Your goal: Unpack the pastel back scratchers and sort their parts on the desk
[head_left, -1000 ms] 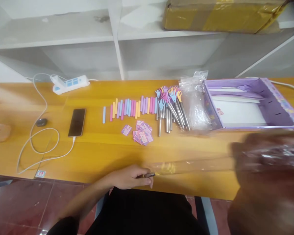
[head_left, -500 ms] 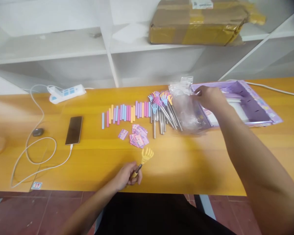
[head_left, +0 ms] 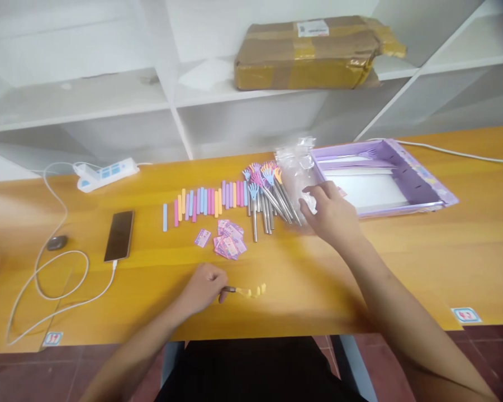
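Note:
A yellow hand-shaped back scratcher (head_left: 251,291) points right from my left hand (head_left: 204,286), whose closed fingers wrap its short handle near the front of the table. Farther back, my right hand (head_left: 331,212) pinches the lower part of some clear plastic bags (head_left: 292,173) just left of the purple box. Left of the bags lies a pile of back scratchers (head_left: 272,201) with metal rods and pink, blue and orange heads. A row of coloured sleeves (head_left: 210,201) runs beside them, and small printed cards (head_left: 229,240) lie in a loose heap in front.
The open purple box (head_left: 411,184) holds white sheets and a purple scratcher head. At left are a phone (head_left: 119,235) on a white cable, a black mouse-like object (head_left: 57,243) and a power strip (head_left: 108,175). A taped carton (head_left: 305,61) sits on the shelf behind.
My right hand has moved from the box's left edge down and toward me onto the plastic bags. My left hand has turned the back scratcher from upright-leaning to pointing right.

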`<action>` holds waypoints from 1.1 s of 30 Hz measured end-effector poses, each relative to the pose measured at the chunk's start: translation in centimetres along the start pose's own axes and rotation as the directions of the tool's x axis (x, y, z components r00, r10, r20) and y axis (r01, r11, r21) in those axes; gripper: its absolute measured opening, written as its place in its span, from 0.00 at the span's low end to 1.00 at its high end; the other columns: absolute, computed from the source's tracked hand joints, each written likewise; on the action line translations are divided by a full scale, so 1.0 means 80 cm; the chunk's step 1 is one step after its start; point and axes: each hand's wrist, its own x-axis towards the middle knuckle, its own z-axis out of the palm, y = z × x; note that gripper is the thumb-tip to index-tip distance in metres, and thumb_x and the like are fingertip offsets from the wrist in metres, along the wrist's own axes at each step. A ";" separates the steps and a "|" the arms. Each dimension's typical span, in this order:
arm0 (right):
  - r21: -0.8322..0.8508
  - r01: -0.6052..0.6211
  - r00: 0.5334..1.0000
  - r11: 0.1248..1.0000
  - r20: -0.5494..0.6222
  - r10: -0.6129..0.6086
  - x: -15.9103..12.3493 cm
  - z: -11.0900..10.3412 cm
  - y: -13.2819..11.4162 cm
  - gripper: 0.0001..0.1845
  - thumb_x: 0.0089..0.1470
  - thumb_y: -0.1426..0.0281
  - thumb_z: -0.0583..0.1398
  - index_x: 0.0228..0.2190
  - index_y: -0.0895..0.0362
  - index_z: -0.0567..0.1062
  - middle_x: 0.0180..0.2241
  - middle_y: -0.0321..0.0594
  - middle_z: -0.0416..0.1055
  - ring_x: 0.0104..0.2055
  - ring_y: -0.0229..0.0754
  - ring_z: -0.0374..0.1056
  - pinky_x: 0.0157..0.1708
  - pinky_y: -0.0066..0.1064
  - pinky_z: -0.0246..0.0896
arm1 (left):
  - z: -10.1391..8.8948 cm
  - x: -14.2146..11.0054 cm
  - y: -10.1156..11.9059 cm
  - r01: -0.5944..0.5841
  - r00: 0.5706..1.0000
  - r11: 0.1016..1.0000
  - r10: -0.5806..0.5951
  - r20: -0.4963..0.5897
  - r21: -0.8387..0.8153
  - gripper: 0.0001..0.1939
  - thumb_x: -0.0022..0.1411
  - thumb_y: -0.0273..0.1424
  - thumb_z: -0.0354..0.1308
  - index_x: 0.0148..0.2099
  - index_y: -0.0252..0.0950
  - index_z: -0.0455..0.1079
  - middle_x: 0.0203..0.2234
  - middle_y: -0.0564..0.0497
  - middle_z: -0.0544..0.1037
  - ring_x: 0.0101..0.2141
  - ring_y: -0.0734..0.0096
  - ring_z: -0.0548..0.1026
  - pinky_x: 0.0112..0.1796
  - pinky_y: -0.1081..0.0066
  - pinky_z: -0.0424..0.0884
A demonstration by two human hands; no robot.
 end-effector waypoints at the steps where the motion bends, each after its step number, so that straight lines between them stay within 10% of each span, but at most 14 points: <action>1: 0.001 -0.009 1.000 1.000 -0.011 0.009 0.000 0.000 0.004 0.17 0.70 0.60 0.57 0.51 0.57 0.78 0.51 0.52 0.73 0.34 0.45 0.70 0.31 0.36 0.59 | 0.001 0.003 0.002 -0.001 1.000 1.000 0.001 -0.009 -0.002 0.19 0.59 0.34 0.51 0.17 0.38 0.67 0.13 0.53 0.69 0.18 0.75 0.63 0.24 0.71 0.53; 7: 0.104 0.031 0.999 0.994 0.002 -0.032 -0.001 -0.002 -0.002 0.20 0.73 0.57 0.54 0.51 0.56 0.78 0.50 0.52 0.74 0.38 0.49 0.73 0.40 0.41 0.68 | 0.009 0.018 0.015 -0.030 0.997 0.997 0.025 -0.068 -0.073 0.16 0.52 0.35 0.50 0.15 0.40 0.65 0.12 0.53 0.66 0.18 0.73 0.65 0.24 0.71 0.54; 13: -0.085 -0.189 0.962 0.978 0.185 0.201 0.039 0.042 -0.022 0.43 0.66 0.42 0.58 0.62 0.66 0.65 0.56 0.67 0.70 0.56 0.66 0.71 0.46 0.45 0.70 | 0.020 0.022 0.017 -0.040 0.991 0.997 0.031 -0.130 -0.066 0.22 0.59 0.40 0.51 0.15 0.40 0.64 0.12 0.52 0.66 0.18 0.73 0.61 0.25 0.69 0.54; 20: 0.056 -0.272 0.939 0.961 0.235 0.253 0.062 0.076 -0.030 0.36 0.67 0.57 0.61 0.65 0.67 0.62 0.47 0.61 0.79 0.48 0.60 0.77 0.42 0.41 0.68 | 0.026 0.005 -0.002 0.030 0.983 0.992 -0.052 -0.175 -0.123 0.32 0.65 0.55 0.48 0.15 0.42 0.58 0.09 0.53 0.59 0.16 0.74 0.56 0.24 0.68 0.51; 24: 0.242 -0.205 0.979 0.948 0.071 0.194 0.062 0.044 -0.025 0.26 0.72 0.63 0.56 0.65 0.62 0.64 0.39 0.48 0.80 0.40 0.52 0.77 0.38 0.38 0.67 | 0.019 -0.010 -0.013 -0.060 0.970 0.983 0.016 -0.244 -0.174 0.37 0.65 0.58 0.47 0.12 0.40 0.62 0.11 0.52 0.58 0.17 0.73 0.58 0.24 0.68 0.54; 30: 0.109 -0.001 0.959 0.994 -0.282 0.032 0.070 -0.053 -0.004 0.28 0.71 0.75 0.50 0.69 0.57 0.64 0.58 0.56 0.72 0.59 0.55 0.70 0.58 0.48 0.69 | 0.011 -0.022 -0.017 -0.133 0.977 0.962 0.087 -0.194 -0.238 0.32 0.58 0.56 0.56 0.13 0.40 0.60 0.13 0.52 0.58 0.18 0.74 0.58 0.23 0.69 0.54; 33: -0.044 0.075 0.978 0.996 -0.192 -0.083 0.076 -0.061 0.000 0.34 0.66 0.82 0.49 0.70 0.58 0.65 0.66 0.59 0.66 0.60 0.57 0.69 0.56 0.47 0.71 | 0.015 -0.020 -0.012 -0.105 0.977 0.965 0.055 -0.207 -0.241 0.30 0.59 0.52 0.56 0.14 0.40 0.58 0.13 0.53 0.57 0.18 0.74 0.58 0.23 0.70 0.54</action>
